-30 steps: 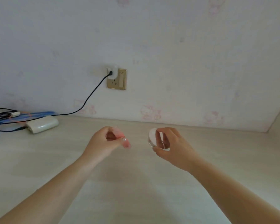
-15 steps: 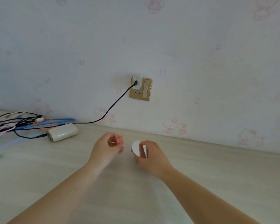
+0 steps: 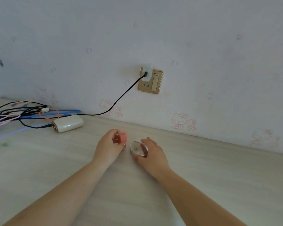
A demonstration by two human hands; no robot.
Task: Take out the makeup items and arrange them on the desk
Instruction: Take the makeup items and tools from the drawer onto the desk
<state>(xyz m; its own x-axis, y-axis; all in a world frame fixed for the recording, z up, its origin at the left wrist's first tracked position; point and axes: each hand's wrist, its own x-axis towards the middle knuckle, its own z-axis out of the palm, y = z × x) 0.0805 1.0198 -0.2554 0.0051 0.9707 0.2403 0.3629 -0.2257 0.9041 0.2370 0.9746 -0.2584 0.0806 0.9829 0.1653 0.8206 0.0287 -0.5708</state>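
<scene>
My left hand (image 3: pixel 107 148) grips a small pink and clear makeup bottle (image 3: pixel 121 137), standing upright with its base at the desk surface (image 3: pixel 219 176). Just to its right, my right hand (image 3: pixel 151 154) holds a round clear jar with a white lid (image 3: pixel 137 148), low on the desk and tilted so the lid faces left. The two items are a short gap apart, near the wall. My fingers hide the far sides of both items.
A white power bank (image 3: pixel 67 123) lies at the back left with a tangle of black, blue, pink and orange cables (image 3: pixel 23 113). A black cord runs up to a gold wall socket (image 3: pixel 150 81). The wall has cartoon cat stickers.
Both hands have moved down and away from me toward the wall, bringing the bottle and the jar from mid-air to the desk surface. The view has shifted rightward and down.
</scene>
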